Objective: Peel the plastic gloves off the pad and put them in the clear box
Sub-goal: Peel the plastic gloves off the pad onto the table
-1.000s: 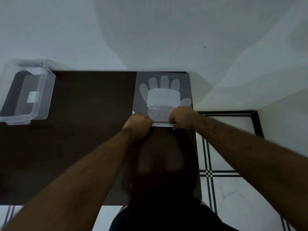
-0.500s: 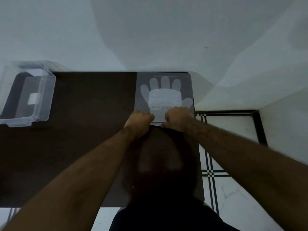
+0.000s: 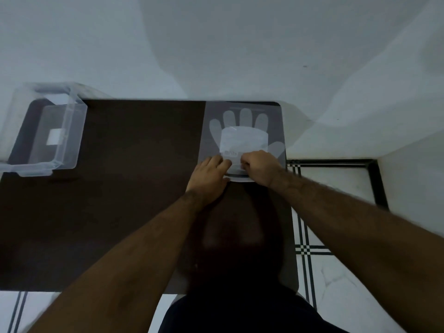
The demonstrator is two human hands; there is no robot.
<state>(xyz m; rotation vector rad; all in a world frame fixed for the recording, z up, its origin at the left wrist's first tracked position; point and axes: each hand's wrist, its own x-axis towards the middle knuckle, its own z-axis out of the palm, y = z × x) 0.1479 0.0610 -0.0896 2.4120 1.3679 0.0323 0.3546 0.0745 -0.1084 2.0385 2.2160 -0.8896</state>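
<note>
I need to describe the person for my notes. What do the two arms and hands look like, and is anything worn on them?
Both forearms are bare up to the frame edge, with no sleeves in view. The left hand and the right hand are bare too: no gloves, and no watch, ring or band shows. Dark hair shows on both forearms. Dark clothing covers the body at the bottom edge.

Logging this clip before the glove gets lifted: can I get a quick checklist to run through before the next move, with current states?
1. Both hands at the near edge of the glove pad: ok.
2. Left hand resting flat at that edge: ok.
3. Right hand pinching a glove layer: cannot tell, fingers curled over it.
4. Clear box open, lid off: ok.
5. Table between pad and box unobstructed: ok.
</note>
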